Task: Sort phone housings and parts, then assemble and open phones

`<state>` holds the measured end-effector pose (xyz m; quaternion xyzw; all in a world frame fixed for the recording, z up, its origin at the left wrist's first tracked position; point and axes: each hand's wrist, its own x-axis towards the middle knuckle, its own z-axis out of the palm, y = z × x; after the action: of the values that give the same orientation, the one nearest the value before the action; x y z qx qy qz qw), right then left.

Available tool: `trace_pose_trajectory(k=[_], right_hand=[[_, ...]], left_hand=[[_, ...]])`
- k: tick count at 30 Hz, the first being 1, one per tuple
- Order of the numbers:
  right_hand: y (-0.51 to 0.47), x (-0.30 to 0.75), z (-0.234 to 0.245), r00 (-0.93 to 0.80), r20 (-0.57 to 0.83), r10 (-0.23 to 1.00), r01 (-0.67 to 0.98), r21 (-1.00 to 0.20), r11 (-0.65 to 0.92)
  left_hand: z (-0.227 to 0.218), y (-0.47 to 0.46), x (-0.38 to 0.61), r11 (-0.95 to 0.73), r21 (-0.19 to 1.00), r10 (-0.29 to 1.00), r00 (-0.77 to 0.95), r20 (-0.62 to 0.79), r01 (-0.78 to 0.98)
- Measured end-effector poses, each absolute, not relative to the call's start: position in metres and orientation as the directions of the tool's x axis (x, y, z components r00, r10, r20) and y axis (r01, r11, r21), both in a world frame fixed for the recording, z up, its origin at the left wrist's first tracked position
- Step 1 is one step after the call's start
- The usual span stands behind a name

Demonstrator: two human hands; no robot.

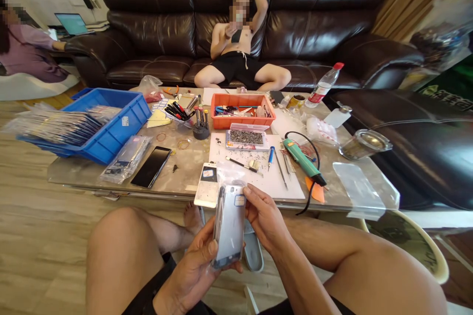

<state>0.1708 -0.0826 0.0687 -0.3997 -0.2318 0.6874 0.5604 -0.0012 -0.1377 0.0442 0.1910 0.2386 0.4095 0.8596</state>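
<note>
Both hands are on the phone (229, 221). It sits inside a clear bag (226, 173) and is held upright over the lap, just short of the table's (185, 177) near edge. The left hand (197, 263) is wrapped round the bottom half, thumb across the face and fingers behind. The right hand (266, 217) pinches the top right corner, fingertips on the edge through the plastic.

My take on doing this bit well: let the left hand do the carrying and keep the right-hand pinch light, on the rim rather than the flat. That plastic looks slippery, so I'd grip the phone itself through the bag, not just loose film. It's also hanging over bare knees and floor, so I'd hold it over the table's near edge in case it slips.

Looks-wise it's a slim silvery-grey body with rounded corners and a small white label near the top with a bit of blue on it. I honestly can't tell if it's the back or the front. The bag is crinkled and stands up past the top end, and glare hides the finer detail.

Right behind it, a white panel (207, 184) lies flat at the table's near edge beside a white mat (275, 184) with a green tool (303, 160) on it. There's a black phone (151, 166) further left and a blue bin (118, 128) at the left end.
</note>
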Motion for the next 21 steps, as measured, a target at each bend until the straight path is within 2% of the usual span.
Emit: trace_pose_trajectory(k=[4, 6, 9, 11, 13, 16, 18, 21], right_hand=[[-0.082, 0.171, 0.067, -0.048, -0.281, 0.958, -0.59, -0.767, -0.254], [-0.083, 0.17, 0.066, -0.045, -0.272, 0.961, -0.582, -0.775, -0.247], [-0.088, 0.163, 0.064, 0.009, -0.315, 0.949, -0.61, -0.754, -0.244], [-0.092, 0.156, 0.061, 0.013, -0.384, 0.923, -0.682, -0.679, -0.272], [-0.097, 0.149, 0.057, -0.042, -0.433, 0.9, -0.772, -0.558, -0.304], [-0.101, 0.144, 0.05, -0.117, -0.45, 0.885, -0.868, -0.387, -0.311], [-0.103, 0.145, 0.046, -0.144, -0.446, 0.884, -0.893, -0.326, -0.31], [-0.106, 0.149, 0.046, -0.179, -0.396, 0.901, -0.909, -0.283, -0.305]], left_hand=[[0.042, -0.141, -0.002, 0.603, 0.52, 0.788, 0.553, -0.271, -0.605], [0.042, -0.142, -0.002, 0.592, 0.557, 0.798, 0.518, -0.306, -0.582], [0.043, -0.143, 0.001, 0.512, 0.724, 0.848, 0.406, -0.34, -0.462], [0.044, -0.143, 0.006, 0.391, 0.883, 0.905, 0.283, -0.317, -0.26], [0.044, -0.145, 0.014, 0.228, 0.974, 0.964, 0.137, -0.227, 0.007], [0.039, -0.151, 0.024, 0.01, 0.958, 1.0, 0.007, -0.012, 0.286], [0.034, -0.158, 0.027, -0.087, 0.933, 0.995, -0.01, 0.097, 0.349], [0.026, -0.165, 0.025, -0.166, 0.916, 0.983, -0.006, 0.181, 0.365]])
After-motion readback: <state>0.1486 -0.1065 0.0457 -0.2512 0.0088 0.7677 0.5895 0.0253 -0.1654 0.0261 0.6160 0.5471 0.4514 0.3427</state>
